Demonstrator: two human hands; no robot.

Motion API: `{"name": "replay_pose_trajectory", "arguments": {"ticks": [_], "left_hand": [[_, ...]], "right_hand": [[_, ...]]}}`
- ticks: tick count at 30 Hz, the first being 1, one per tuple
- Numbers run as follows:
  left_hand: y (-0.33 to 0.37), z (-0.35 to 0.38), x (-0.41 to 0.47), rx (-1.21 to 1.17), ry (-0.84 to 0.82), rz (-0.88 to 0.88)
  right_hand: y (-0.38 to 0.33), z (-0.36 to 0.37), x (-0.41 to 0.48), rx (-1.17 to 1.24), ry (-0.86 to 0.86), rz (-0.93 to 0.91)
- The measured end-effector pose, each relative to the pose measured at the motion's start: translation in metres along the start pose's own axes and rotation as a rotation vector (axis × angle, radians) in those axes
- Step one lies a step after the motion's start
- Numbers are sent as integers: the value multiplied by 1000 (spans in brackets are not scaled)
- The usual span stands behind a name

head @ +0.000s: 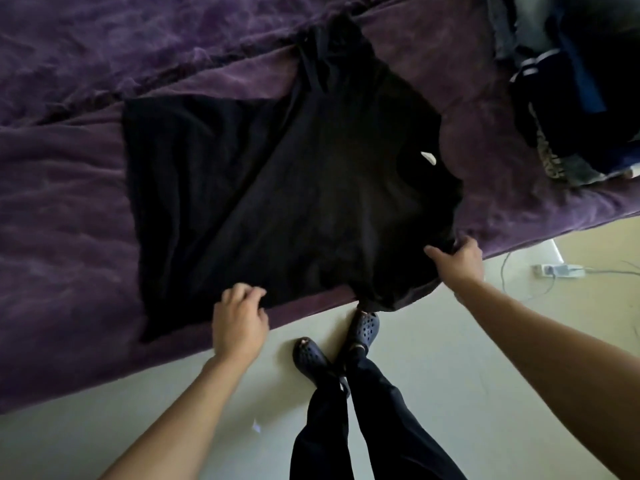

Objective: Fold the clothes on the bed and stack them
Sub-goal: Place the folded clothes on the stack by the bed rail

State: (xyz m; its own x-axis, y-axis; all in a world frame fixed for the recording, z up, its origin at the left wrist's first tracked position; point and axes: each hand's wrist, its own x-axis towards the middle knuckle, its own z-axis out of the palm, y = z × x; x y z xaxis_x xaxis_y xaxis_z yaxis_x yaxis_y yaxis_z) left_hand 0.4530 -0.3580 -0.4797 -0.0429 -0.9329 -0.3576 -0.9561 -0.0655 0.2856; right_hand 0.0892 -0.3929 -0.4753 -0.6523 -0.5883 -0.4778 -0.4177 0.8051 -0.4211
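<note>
Right hand (455,259) is pinching the black shirt (294,188) at its near corner. Left hand (239,317) curls at the hem, can't tell if it's gripping. The shirt's spread on the bed (69,202) with a bit overhanging, so an uneven tug could drag it onto the floor (450,375).

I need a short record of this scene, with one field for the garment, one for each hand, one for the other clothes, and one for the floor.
garment: black shirt, spread on the purple bedcover, with one corner hanging over the bed's near edge
right hand: grips the shirt's edge by that corner, thumb on top
left hand: fingers curled at the shirt's near edge; whether it grips is unclear
other clothes: heap of clothes at the far right of the bed
floor: power strip with a cable
</note>
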Motion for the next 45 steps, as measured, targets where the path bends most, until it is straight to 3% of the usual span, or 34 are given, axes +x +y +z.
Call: {"name": "replay_pose_trajectory", "arguments": {"ticks": [2,5,9,12,15,17,19,23,27,31,35,40,45], "left_hand": [[21,19,11,6,-53,55],[28,41,22,-3,-141,-10],[23,53,24,16,-177,-17],[26,53,27,24,-173,-33],[32,48,28,31,-180,-48],[32,45,30,47,-202,-40],[29,42,33,70,-207,-29],[11,34,40,95,-205,-53],[-7,24,46,120,-144,-79],[-39,-2,50,193,-94,-236],[-69,-53,93,34,102,-342],[-63,-133,202,-28,442,-289],[-72,-181,316,-30,498,-435]], "right_hand": [[4,9,18,65,-76,156],[15,7,24,97,-126,77],[39,-22,36,232,-49,3],[52,-19,27,428,-341,150],[50,-15,2,166,-726,139],[40,-27,-10,25,-813,88],[20,-50,-15,191,-847,76],[-41,-96,-19,743,-799,148],[-110,-103,-13,959,-759,175],[-173,-77,14,1228,-740,171],[-229,-51,73,1482,-654,235],[-312,-25,144,1530,-539,285],[-395,5,209,1385,-577,189]]}}
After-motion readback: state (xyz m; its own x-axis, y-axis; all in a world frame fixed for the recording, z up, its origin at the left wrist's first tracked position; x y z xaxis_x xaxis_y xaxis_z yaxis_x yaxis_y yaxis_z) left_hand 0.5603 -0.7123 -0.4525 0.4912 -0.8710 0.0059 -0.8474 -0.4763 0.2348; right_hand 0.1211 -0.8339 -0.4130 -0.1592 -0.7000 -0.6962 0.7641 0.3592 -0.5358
